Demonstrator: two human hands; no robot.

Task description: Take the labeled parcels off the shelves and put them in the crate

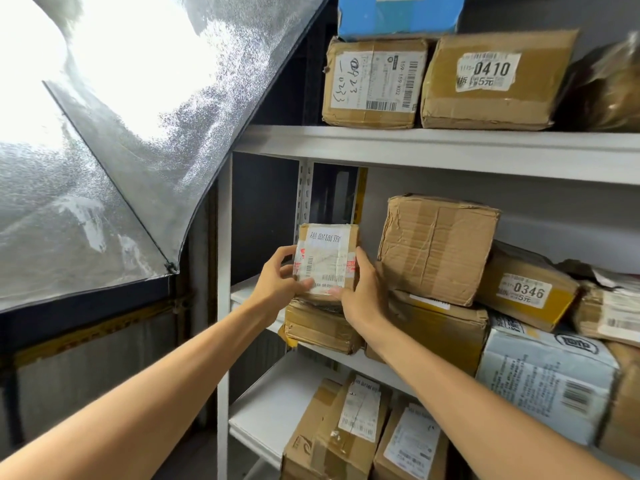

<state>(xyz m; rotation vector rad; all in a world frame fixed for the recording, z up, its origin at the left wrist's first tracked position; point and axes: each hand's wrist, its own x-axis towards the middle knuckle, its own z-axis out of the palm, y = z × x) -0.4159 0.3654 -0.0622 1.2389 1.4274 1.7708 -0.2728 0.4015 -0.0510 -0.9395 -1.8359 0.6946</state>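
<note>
Small labeled parcel [327,258] sits at the left end of the middle shelf [242,293], on top of a flat taped parcel [322,327] at its 6 o'clock. It looks tipped up with the label face toward the camera; lifted clear or just resting, can't tell. Left hand [277,282] grips its 9 o'clock edge, fingers curled round the side and thumb on the label. Right hand [363,292] clamps the 3 o'clock edge, thumb on the lower front. Two-sided grip probably because the taped wrap is slick and the box is wedged near the crumpled carton [436,247] at 3 o'clock: squeezing both sides lets it come straight out without dragging neighbours. Parcel itself: brown cardboard, small, boxy, glossy clear tape, white shipping label covering most of the front, barcode near the bottom, red marks at both label edges, a row of printed characters upside down along the top. Should be light and rigid enough. Further out: parcel 0346 [526,292] at 3 o'clock, box 0410 [498,77] on the upper shelf [433,150] at 1 o'clock. Crate not in view.
</note>
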